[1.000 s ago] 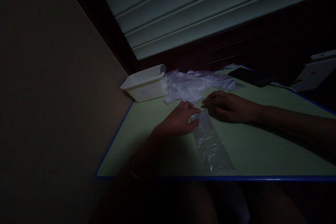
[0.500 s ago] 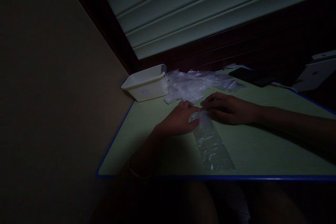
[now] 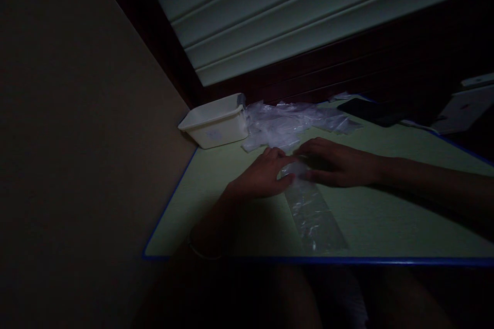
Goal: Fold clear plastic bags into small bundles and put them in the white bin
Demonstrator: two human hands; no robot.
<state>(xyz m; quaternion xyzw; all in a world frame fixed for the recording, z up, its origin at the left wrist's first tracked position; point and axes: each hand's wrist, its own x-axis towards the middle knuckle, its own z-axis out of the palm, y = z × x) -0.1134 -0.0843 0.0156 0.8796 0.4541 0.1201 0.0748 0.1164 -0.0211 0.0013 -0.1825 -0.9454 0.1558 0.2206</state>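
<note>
Head view: a white tub and a heap of clear bags lie beyond the hands. The left hand and right hand pinch the far end of a long plastic bag, flat on the green table, its length running toward the near edge.

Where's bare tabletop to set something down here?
Free: the near-left corner between the white tub and the left hand, and the wide stretch right of the flat plastic bag, below the right hand. Crowded: the far edge, with the loose bag pile.
</note>
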